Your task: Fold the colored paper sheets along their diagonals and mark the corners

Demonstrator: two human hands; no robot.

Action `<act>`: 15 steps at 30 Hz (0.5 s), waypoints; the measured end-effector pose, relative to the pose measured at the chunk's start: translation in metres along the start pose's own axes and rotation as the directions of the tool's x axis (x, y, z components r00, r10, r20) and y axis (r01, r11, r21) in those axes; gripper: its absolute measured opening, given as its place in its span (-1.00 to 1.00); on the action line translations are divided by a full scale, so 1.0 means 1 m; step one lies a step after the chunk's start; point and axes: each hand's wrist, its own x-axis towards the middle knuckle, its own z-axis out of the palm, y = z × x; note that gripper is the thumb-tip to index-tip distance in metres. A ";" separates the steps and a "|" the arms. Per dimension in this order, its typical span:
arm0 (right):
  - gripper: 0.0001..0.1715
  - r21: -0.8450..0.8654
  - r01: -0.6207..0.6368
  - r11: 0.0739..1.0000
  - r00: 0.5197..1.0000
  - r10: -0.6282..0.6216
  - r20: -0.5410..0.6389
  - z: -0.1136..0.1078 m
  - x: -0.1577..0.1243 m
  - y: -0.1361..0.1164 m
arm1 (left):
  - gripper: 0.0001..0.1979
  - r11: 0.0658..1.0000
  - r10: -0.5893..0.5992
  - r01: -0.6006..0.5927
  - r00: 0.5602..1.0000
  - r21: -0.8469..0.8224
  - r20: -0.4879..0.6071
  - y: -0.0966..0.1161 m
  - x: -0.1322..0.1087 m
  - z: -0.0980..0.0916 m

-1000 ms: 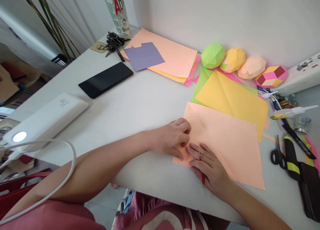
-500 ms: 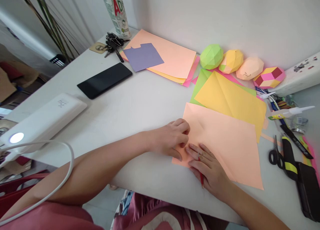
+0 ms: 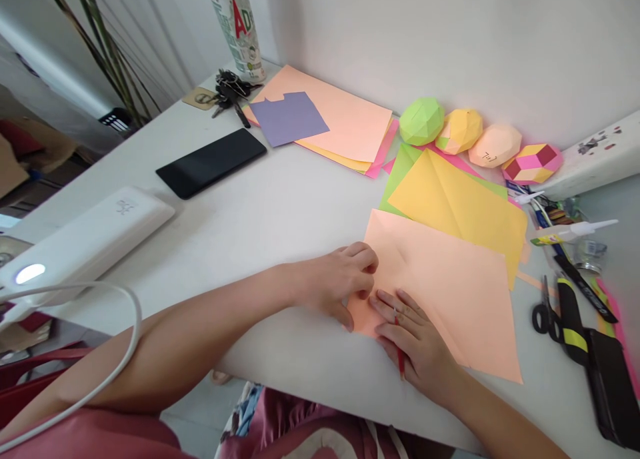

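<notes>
A large peach paper sheet (image 3: 460, 292) lies at the table's front edge, with faint creases across it. My left hand (image 3: 350, 279) is at its left edge, fingers curled and thumb at the lower left corner, gripping the paper's margin. What lies under the curled fingers is hidden. Beside it, my right hand (image 3: 415, 342) rests on the sheet's lower left part, its fingers stretched toward the left hand. A slim red pen (image 3: 401, 362) is tucked between those fingers, its point toward the table edge. Behind the sheet lie yellow paper (image 3: 465, 212) and green paper (image 3: 397, 179).
Folded paper polyhedra, including a green one (image 3: 421, 121), line the wall. Scissors (image 3: 547, 316), a cutter (image 3: 571, 319) and a glue bottle (image 3: 565, 232) lie right. Leftward are a phone (image 3: 213, 162), a white power bank (image 3: 95, 239), keys (image 3: 231, 89), a can (image 3: 237, 29) and purple paper (image 3: 290, 119).
My left hand has slid slightly left and down along the paper edge, its thumb now at the corner. My right hand stays nearly in place with the pen. The view has shifted slightly.
</notes>
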 end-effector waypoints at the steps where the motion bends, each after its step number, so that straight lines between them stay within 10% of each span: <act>1: -0.86 -0.002 0.000 1.000 1.000 0.000 0.000 0.000 0.000 0.000 | -0.69 1.000 -0.002 0.002 1.000 0.001 0.005 0.000 0.000 0.000; 15: -0.83 -0.009 -0.008 1.000 1.000 0.008 -0.005 -0.001 0.002 0.000 | -0.73 1.000 -0.009 0.009 1.000 -0.012 0.018 0.003 0.000 -0.003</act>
